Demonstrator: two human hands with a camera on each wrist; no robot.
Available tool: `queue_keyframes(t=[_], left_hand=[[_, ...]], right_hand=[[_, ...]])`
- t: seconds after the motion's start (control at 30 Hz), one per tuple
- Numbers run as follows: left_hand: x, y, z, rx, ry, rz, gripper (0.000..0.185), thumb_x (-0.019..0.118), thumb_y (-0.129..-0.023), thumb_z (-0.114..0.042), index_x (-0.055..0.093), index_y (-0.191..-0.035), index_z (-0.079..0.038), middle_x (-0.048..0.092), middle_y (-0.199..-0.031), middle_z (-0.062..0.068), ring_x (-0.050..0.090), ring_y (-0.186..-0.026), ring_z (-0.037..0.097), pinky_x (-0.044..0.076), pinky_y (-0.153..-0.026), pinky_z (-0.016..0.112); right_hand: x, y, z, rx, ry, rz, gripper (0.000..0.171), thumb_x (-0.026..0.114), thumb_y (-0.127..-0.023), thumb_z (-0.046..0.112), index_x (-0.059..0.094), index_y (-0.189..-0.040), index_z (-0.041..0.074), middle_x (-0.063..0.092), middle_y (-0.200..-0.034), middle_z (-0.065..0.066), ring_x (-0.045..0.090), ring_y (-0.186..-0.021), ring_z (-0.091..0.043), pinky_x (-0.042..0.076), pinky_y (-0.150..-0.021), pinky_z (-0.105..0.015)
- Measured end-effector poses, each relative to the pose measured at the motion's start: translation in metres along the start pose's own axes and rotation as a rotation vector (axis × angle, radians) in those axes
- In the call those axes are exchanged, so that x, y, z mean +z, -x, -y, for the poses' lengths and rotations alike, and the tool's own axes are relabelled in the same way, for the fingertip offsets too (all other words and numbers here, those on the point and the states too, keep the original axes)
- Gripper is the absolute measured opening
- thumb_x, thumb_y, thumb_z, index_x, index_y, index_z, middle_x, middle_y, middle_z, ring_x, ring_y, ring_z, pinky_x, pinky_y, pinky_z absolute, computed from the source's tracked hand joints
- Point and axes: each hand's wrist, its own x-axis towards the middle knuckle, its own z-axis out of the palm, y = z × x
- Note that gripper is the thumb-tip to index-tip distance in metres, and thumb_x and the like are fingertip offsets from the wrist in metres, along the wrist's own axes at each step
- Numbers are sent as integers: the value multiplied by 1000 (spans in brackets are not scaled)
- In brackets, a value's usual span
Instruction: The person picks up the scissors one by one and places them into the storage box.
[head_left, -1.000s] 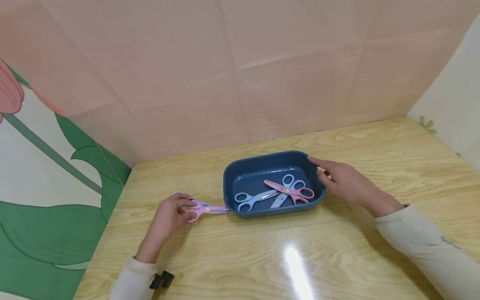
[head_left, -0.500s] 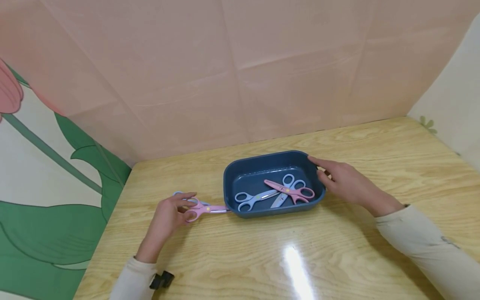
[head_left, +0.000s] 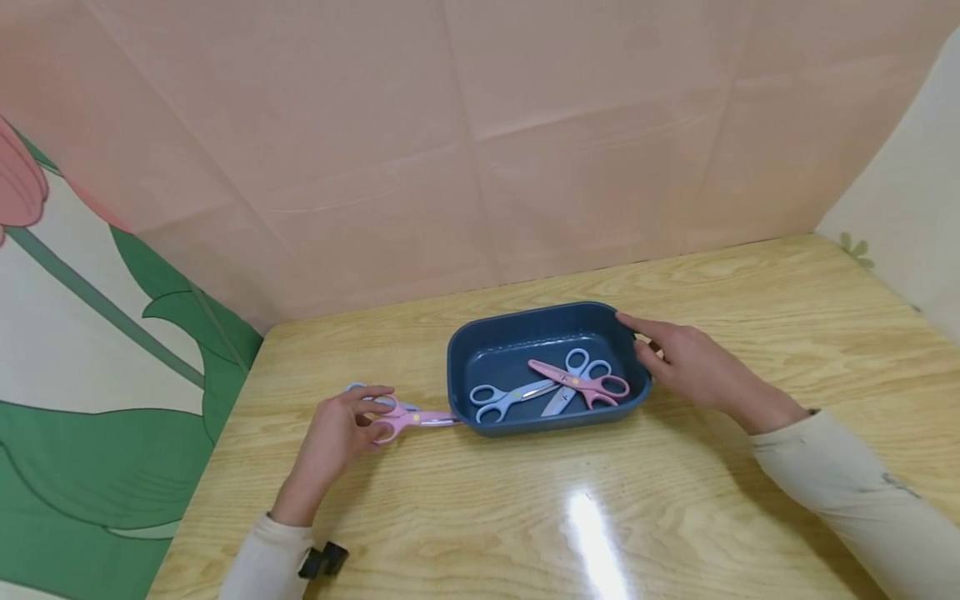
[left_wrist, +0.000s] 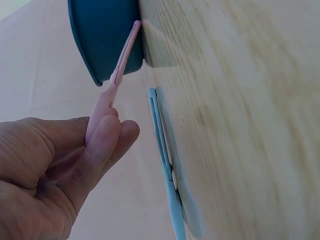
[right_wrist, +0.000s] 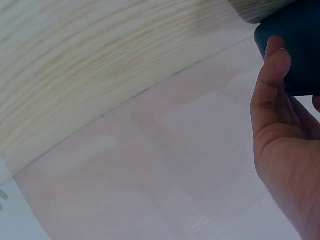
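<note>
On the wooden table [head_left: 675,517], near its middle, sits a dark blue tray [head_left: 480,343] with rounded corners. Inside it lie three pairs of scissors: a blue pair [head_left: 504,398] toward the left with its loops pointing to the near left, a pink pair [head_left: 581,382] running across the middle with its loops to the right, and a second blue pair [head_left: 577,375] under the pink one, its loops toward the back. The pink pair crosses over that second blue pair, and the tips of the left blue pair reach close to them.

Just left of the tray, the left hand [head_left: 337,433] pinches the loops of another pink pair of scissors [head_left: 414,418] between curled fingers [left_wrist: 107,142] and thumb. Its blades point at the tray, and in the left wrist view the tip touches the tray's outer wall while the handle end is raised off the table. Beside it, flat on the wood, lies a blue pair of scissors [left_wrist: 167,170], partly hidden behind the hand in the head view.

The right hand [head_left: 693,362] rests against the tray's right end, fingers nearly straight, the thumb [right_wrist: 270,75] laid on the rim at the far right corner
</note>
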Motion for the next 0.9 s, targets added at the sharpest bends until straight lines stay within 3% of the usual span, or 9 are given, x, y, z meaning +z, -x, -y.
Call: queue_keyframes(t=[0.23,0.47,0.6,0.9], left_hand=[[0,-1,0,2,6,-36,23,80,-78,2,77,-101,3,69,-127,14,74,-71,18,58,-54,17],[-3,-3,-1,-110,64,-92,33,79,-81,0,73,-113,1,68,-127,16,73,-69,18,58,-53,19],[-4,-4,-2,-135,88,-141,36,78,-81,2,72,-117,1,67,-127,16,72,-63,19,58,-52,22],[-7,-4,-5,-170,168,-178,41,76,-82,4,69,-123,-1,69,-121,20,74,-66,23,60,-53,25]], right_hand=[[0,0,-1,-2,3,-2,52,43,-106,27,35,-155,12,61,-109,-11,49,-69,-14,41,-53,-24],[1,0,0,-1,6,-1,53,43,-106,27,34,-156,12,61,-112,-11,49,-69,-14,41,-54,-24],[1,0,0,0,8,0,53,43,-106,27,34,-155,12,61,-116,-13,50,-71,-14,42,-54,-24],[1,-1,-1,-2,12,-1,53,43,-106,28,34,-155,12,61,-121,-14,51,-73,-14,43,-57,-24]])
